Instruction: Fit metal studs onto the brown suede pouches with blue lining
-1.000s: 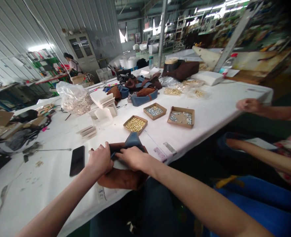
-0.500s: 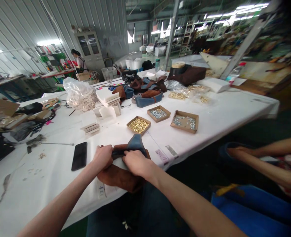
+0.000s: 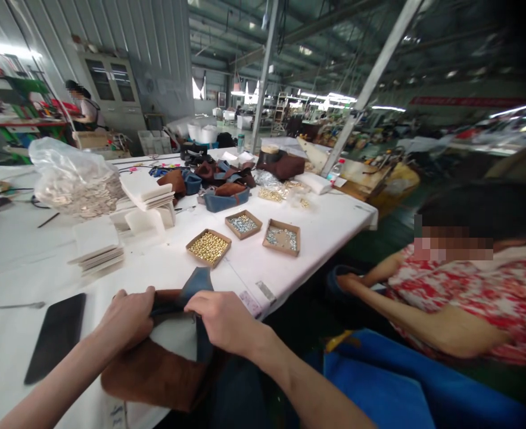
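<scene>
Between my hands is a loop-shaped piece of brown suede [image 3: 155, 372] with blue leather [image 3: 198, 281] on it, at the near edge of the table. My left hand [image 3: 126, 316] is closed on the upper left of its rim. My right hand [image 3: 224, 322] pinches the rim on the right, beside the blue leather. Part of the edge is hidden behind my fingers. Just beyond stand a cardboard tray of gold-coloured studs [image 3: 208, 246], a tray of silver-coloured pieces [image 3: 243, 224] and a sparser tray of them [image 3: 282, 236].
A black phone [image 3: 56, 336] lies to the left. Behind it are stacked white pads [image 3: 96, 244] and a plastic bag of small pale pieces [image 3: 77, 182]. More brown and blue leather pieces [image 3: 227, 193] lie farther back. At right sits a co-worker [image 3: 459, 298], beside blue material [image 3: 379, 375].
My view has swung right and come nearer the table, bringing the co-worker's upper body into sight. Both hands keep hold of the leather piece, its suede side now tilted more open.
</scene>
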Demonstrator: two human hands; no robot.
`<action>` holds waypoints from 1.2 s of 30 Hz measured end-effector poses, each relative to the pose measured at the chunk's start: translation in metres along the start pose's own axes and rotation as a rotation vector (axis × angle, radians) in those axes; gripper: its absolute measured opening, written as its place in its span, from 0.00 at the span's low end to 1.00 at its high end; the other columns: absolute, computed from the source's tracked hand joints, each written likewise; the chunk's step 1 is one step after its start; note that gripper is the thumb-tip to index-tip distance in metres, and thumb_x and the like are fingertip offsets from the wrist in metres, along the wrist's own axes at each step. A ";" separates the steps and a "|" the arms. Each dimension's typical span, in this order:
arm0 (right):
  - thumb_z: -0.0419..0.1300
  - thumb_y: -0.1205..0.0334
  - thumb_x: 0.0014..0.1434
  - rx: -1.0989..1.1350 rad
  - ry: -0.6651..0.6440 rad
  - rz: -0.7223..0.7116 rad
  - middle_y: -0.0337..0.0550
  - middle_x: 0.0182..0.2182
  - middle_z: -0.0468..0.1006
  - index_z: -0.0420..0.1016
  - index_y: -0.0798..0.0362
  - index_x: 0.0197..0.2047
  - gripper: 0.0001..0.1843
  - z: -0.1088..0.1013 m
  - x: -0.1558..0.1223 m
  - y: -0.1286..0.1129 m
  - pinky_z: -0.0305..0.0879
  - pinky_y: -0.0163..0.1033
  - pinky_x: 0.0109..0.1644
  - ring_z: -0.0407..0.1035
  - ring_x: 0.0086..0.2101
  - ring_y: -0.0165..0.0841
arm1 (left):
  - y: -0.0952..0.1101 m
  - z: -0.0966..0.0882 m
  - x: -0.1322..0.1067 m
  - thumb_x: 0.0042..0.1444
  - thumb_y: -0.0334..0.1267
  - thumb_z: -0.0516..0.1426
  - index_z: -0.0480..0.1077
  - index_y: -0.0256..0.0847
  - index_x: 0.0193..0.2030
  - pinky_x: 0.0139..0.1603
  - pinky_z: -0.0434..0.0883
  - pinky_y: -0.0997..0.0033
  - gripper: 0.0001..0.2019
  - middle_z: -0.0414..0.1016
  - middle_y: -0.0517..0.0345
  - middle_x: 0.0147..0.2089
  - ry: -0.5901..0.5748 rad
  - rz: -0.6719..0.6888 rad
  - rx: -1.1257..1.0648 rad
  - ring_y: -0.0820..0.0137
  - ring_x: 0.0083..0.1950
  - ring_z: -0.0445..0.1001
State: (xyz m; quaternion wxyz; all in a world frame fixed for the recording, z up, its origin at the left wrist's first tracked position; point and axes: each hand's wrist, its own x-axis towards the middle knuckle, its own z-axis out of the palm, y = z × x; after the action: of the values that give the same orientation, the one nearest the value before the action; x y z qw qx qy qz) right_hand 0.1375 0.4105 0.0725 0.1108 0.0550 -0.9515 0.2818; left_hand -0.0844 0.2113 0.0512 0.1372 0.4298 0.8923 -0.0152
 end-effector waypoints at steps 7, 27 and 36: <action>0.58 0.65 0.81 0.010 0.309 0.487 0.45 0.52 0.92 0.87 0.51 0.64 0.19 -0.099 -0.018 0.142 0.78 0.37 0.57 0.86 0.47 0.35 | -0.014 0.003 0.005 0.60 0.39 0.59 0.83 0.41 0.45 0.49 0.76 0.46 0.12 0.89 0.31 0.50 -0.144 -0.100 -0.009 0.34 0.51 0.88; 0.75 0.59 0.65 -0.204 0.273 0.921 0.48 0.34 0.90 0.94 0.54 0.38 0.08 -0.125 -0.017 0.345 0.62 0.37 0.38 0.76 0.33 0.35 | -0.028 0.032 0.007 0.55 0.49 0.61 0.74 0.45 0.33 0.39 0.71 0.58 0.10 0.84 0.54 0.34 -0.380 -0.131 -0.524 0.48 0.42 0.84; 0.71 0.60 0.70 -0.073 0.448 0.910 0.49 0.38 0.91 0.95 0.57 0.49 0.13 -0.122 -0.030 0.357 0.68 0.36 0.41 0.80 0.37 0.36 | -0.026 0.028 0.001 0.57 0.55 0.64 0.81 0.43 0.39 0.42 0.73 0.58 0.16 0.88 0.51 0.40 -0.382 -0.131 -0.557 0.46 0.48 0.85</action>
State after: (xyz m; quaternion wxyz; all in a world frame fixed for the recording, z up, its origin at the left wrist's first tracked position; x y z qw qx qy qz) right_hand 0.1286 0.7773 -0.0221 0.1802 -0.4306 -0.8412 0.2730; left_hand -0.0982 0.1920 0.0212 0.4125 0.3070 0.8462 0.1400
